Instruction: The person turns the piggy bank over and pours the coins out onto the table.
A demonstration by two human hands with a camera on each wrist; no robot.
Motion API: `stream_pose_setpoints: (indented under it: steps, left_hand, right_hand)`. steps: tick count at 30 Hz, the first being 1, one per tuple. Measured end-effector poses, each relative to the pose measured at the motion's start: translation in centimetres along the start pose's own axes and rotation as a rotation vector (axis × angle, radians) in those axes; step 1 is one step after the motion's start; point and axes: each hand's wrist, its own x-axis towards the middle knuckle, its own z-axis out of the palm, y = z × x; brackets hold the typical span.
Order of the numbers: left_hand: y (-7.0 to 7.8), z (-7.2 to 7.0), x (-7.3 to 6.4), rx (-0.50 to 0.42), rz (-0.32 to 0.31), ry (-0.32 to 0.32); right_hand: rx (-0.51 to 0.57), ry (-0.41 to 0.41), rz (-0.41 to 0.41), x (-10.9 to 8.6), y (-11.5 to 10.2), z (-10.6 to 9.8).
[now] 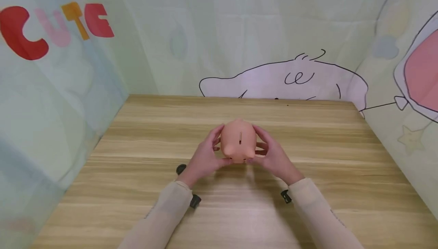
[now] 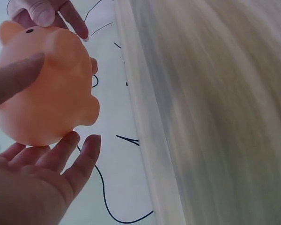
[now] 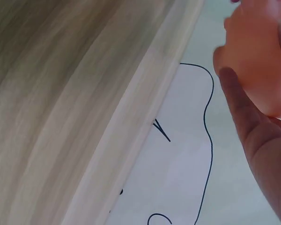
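Observation:
An orange-pink piggy bank [image 1: 238, 142] with a coin slot along its back is held off the table between both hands. My left hand [image 1: 206, 157] grips its left side, the thumb across the front and the fingers around the flank. On the opposite side my right hand [image 1: 275, 159] grips it the same way. In the left wrist view the piggy bank [image 2: 44, 93] shows its snout, one eye, an ear and stubby feet, with background visible between the feet and the tabletop. In the right wrist view only part of the piggy bank [image 3: 257, 56] shows.
The wood-grain table [image 1: 137, 135] spreads beneath the hands, its far edge against a printed cloth backdrop [image 1: 164, 43]. Dark wrist straps [image 1: 195, 201] show at both sleeves.

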Motion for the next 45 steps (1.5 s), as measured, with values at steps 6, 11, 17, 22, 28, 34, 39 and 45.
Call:
stream_pose_setpoints:
  steps: [6,11,17,22,28,34,39,45]
  left_hand:
    - [0.4,0.2,0.1,0.107,0.028,0.039]
    - [0.3,0.5,-0.2,0.135,0.022,0.044]
    - [0.2,0.3,-0.3,0.114,0.011,0.021]
    - [0.1,0.0,-0.5,-0.001,-0.026,-0.012]
    - [0.2,-0.2,-0.4,-0.06,-0.111,-0.032]
    - [0.9,-0.1,0.1,-0.085,-0.201,-0.025]
    - [1.2,0.2,0.2,0.019,-0.297,-0.021]
    - [1.1,0.2,0.1,0.049,-0.315,-0.051]
  right_hand:
    - [-0.143,0.047,-0.078,0.1,0.3,0.3]
    - [-0.142,0.048,-0.068,-0.2,0.2,0.5]
    - [-0.096,0.039,-0.052,-0.4,0.4,0.4]
    - [-0.017,0.002,-0.015,-0.7,0.5,-0.1]
    - [0.057,-0.023,0.088,-0.8,0.3,-0.3]
    - [0.063,0.09,0.29,-0.2,-0.5,0.2]
    - [0.024,0.145,0.418,0.2,-1.3,0.8]
    - [-0.017,0.113,0.469,0.2,-1.4,0.9]
